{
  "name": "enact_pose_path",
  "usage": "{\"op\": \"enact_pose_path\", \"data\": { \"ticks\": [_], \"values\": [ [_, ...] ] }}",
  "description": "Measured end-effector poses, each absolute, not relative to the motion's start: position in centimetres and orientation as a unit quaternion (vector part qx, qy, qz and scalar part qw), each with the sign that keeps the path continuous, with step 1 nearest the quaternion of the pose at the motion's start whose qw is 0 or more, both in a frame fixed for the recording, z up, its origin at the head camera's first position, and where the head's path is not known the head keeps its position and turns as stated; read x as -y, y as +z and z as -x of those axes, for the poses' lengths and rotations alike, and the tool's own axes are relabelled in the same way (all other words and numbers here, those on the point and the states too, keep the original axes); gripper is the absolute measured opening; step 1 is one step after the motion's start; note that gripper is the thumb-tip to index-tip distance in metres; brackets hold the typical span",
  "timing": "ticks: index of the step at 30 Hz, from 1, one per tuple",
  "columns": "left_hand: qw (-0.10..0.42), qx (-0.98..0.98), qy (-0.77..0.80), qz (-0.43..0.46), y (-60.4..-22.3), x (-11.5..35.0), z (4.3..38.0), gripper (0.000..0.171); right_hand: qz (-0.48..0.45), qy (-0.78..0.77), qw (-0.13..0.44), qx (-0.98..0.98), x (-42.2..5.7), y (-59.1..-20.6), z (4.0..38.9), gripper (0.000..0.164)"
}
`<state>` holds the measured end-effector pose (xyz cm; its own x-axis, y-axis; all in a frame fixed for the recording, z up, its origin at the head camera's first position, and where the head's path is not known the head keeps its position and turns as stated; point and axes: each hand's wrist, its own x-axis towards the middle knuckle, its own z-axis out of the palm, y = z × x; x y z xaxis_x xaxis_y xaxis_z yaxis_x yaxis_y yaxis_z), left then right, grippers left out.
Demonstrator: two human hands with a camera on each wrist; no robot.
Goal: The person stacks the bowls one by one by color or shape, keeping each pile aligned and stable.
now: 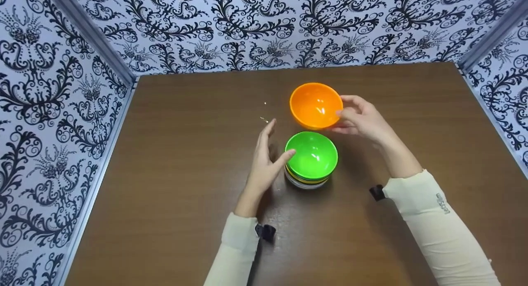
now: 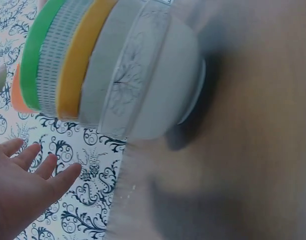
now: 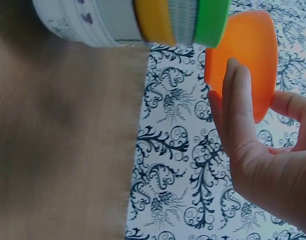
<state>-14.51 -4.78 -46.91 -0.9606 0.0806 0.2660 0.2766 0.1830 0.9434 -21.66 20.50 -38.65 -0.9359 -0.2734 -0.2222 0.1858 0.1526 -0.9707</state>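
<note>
My right hand [image 1: 363, 121] holds an orange bowl [image 1: 315, 104] by its right side, thumb at the rim and fingers against the outer wall. The bowl is raised just beyond a stack of nested bowls. Topmost in that stack is a green bowl [image 1: 312, 156]. Under it, the left wrist view shows a dashed-pattern bowl [image 2: 60, 55], a yellow-orange bowl [image 2: 85, 57] and white bowls, the lowest with a grey plant print [image 2: 135, 75]. Beside the stack's left side, my left hand [image 1: 266, 162] is spread and holds nothing; its thumb overlaps the green rim in the head view.
The stack stands on a brown wooden table [image 1: 185, 174]. Patterned black-and-white panels [image 1: 264, 30] rise along the back and both sides. Small pale specks [image 1: 264, 119] lie on the table left of the orange bowl.
</note>
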Motion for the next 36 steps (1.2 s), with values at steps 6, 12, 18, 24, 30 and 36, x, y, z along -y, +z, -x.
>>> {"op": "enact_pose_path", "data": {
  "ticks": [6, 12, 18, 24, 30, 36],
  "values": [
    [0.089, 0.768, -0.621, 0.128, -46.0, 4.6, 14.8, 0.085, 0.055, -0.648, 0.171, -0.740, -20.5, -37.9, 20.5, 0.055],
    [0.107, 0.763, -0.620, 0.148, -45.7, 3.9, 14.7, 0.087, 0.079, -0.640, 0.174, -0.744, -20.2, -37.8, 19.4, 0.053],
    [0.128, 0.767, -0.609, 0.157, -45.3, 3.5, 14.3, 0.090, 0.100, -0.633, 0.186, -0.744, -19.9, -37.7, 18.5, 0.054],
    [0.144, 0.776, -0.595, 0.150, -45.1, 3.6, 14.0, 0.089, 0.122, -0.621, 0.190, -0.751, -20.0, -37.3, 17.7, 0.055],
    [0.150, 0.778, -0.592, 0.150, -45.0, 3.9, 14.0, 0.087, 0.159, -0.605, 0.188, -0.757, -20.3, -37.2, 17.2, 0.059],
    [0.146, 0.780, -0.590, 0.148, -45.0, 4.0, 13.8, 0.086, 0.189, -0.571, 0.153, -0.784, -20.7, -37.4, 16.7, 0.066]
  ]
}}
